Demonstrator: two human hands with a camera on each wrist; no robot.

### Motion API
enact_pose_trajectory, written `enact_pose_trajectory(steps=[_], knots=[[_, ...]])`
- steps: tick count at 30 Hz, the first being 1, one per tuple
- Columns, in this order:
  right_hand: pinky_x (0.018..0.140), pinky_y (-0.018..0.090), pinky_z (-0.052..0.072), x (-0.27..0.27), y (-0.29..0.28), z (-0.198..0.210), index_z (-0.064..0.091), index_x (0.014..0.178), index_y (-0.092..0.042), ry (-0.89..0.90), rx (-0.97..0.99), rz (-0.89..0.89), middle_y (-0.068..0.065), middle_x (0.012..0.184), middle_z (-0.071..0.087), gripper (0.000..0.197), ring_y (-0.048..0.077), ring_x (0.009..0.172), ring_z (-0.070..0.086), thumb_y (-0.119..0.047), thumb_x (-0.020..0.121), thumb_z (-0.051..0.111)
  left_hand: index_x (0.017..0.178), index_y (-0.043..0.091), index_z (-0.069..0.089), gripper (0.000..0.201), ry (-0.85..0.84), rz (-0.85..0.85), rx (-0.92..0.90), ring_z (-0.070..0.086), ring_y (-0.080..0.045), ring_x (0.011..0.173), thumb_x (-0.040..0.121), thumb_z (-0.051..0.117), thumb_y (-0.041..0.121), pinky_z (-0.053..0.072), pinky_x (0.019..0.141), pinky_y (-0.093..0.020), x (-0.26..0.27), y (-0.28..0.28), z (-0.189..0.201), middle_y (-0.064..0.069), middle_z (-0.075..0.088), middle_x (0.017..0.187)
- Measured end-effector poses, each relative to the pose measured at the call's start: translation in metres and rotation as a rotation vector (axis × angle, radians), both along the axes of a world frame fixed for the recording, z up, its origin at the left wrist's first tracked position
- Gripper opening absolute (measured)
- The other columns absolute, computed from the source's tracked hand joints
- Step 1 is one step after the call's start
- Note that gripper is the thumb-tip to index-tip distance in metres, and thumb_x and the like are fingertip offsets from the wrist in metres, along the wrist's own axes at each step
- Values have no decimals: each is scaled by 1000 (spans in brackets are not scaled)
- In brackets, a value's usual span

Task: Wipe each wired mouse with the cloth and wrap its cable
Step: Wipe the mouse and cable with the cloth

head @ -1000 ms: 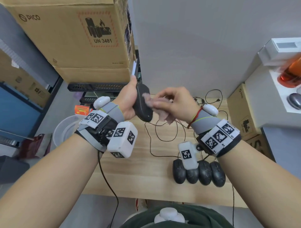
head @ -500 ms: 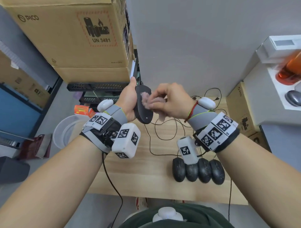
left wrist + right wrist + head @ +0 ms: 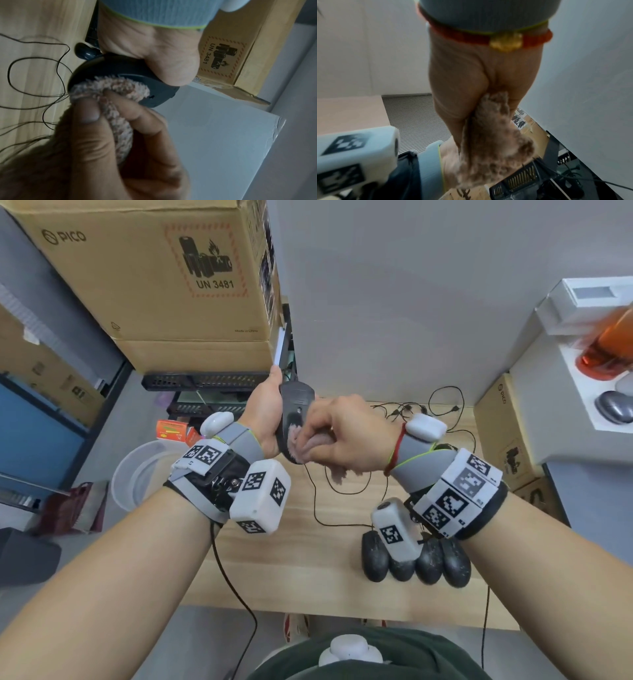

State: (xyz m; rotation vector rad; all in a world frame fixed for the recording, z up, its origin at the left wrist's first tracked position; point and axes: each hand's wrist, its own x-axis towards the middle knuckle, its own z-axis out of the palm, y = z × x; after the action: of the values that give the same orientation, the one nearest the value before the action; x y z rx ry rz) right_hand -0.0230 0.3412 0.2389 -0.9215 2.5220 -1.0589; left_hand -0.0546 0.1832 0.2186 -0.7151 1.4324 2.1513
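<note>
Your left hand point(image 3: 262, 419) grips the smooth black mouse point(image 3: 294, 412) while your right hand point(image 3: 346, 436) pinches the fuzzy pink cloth point(image 3: 308, 443) against its rounded shell.

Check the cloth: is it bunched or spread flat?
Bunched: the right hand pinches the cloth into a wad against the mouse.

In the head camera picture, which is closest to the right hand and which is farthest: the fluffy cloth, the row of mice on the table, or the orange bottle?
1. Cloth: pinched in the right hand itself.
2. Row of mice: on the table, below the right wrist.
3. Orange bottle: far right, on the white shelf.
</note>
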Motion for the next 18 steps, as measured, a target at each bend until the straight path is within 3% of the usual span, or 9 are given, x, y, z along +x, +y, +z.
enact_pose_trajectory(steps=[2, 3, 6, 8, 9, 11, 13, 15, 18], knots=[[56, 41, 57, -4, -1, 2, 70, 75, -29, -2, 18, -26, -13, 76, 66, 8, 23, 56, 69, -32, 71, 76, 100, 4, 66, 72, 11, -11, -15, 70, -28, 79, 102, 30, 67, 57, 74, -34, 3, 2, -1, -14, 70, 86], [54, 37, 57, -10, 1, 3, 69, 75, -26, -20, -22, -111, -9, 71, 68, 9, 21, 55, 69, -27, 73, 77, 91, 7, 65, 70, 23, -17, -7, 69, -26, 71, 103, 30, 67, 56, 67, -32, 4, 4, -2, -12, 68, 80], [50, 11, 42, -21, 6, 8, 67, 75, -23, 81, -116, -344, -13, 64, 63, 12, 14, 60, 68, -22, 78, 79, 92, 6, 67, 74, 48, -25, -11, 68, -29, 70, 103, 28, 67, 54, 74, -36, 6, 5, -2, -14, 68, 81], [46, 9, 40, -14, 1, 13, 70, 76, -17, 50, -142, -255, -10, 71, 63, 9, 8, 55, 67, -18, 79, 78, 100, 2, 65, 75, 43, -37, -26, 69, -30, 71, 103, 27, 67, 58, 71, -35, 5, 4, 0, -16, 67, 83], [44, 10, 40, -8, -3, 14, 71, 79, -14, 15, -121, -158, -6, 78, 64, 6, 5, 51, 66, -15, 79, 77, 93, 3, 64, 72, 47, -20, -53, 68, -26, 64, 103, 28, 66, 59, 61, -29, 5, 5, 3, -12, 66, 75], [39, 12, 39, 4, -8, 17, 74, 83, -12, -36, -34, -3, 1, 88, 64, 5, 4, 48, 64, -14, 79, 77, 70, 10, 55, 65, 65, 8, -111, 60, -18, 42, 106, 32, 60, 46, 40, -18, 4, 3, 1, -2, 58, 52], [43, 17, 46, 0, -8, 18, 75, 83, -17, -28, 0, -7, 0, 85, 68, 8, 6, 51, 66, -20, 77, 80, 61, 12, 57, 70, 85, -26, -112, 59, -17, 40, 106, 32, 60, 44, 40, -17, 4, 5, 4, -2, 57, 47], [59, 22, 52, -14, -6, 15, 73, 79, -22, 56, -49, -188, -7, 77, 70, 11, 3, 60, 64, -29, 76, 81, 73, 6, 67, 80, 80, -131, -59, 66, -26, 55, 102, 26, 68, 54, 55, -27, 7, 6, 5, -11, 63, 58], [62, 5, 41, -31, -2, 12, 72, 78, -25, 157, -141, -453, -10, 74, 68, 8, -8, 61, 57, -28, 79, 79, 106, 7, 67, 79, 135, -204, -1, 64, -30, 59, 103, 18, 69, 52, 64, -36, 12, 11, 1, -16, 66, 69]])
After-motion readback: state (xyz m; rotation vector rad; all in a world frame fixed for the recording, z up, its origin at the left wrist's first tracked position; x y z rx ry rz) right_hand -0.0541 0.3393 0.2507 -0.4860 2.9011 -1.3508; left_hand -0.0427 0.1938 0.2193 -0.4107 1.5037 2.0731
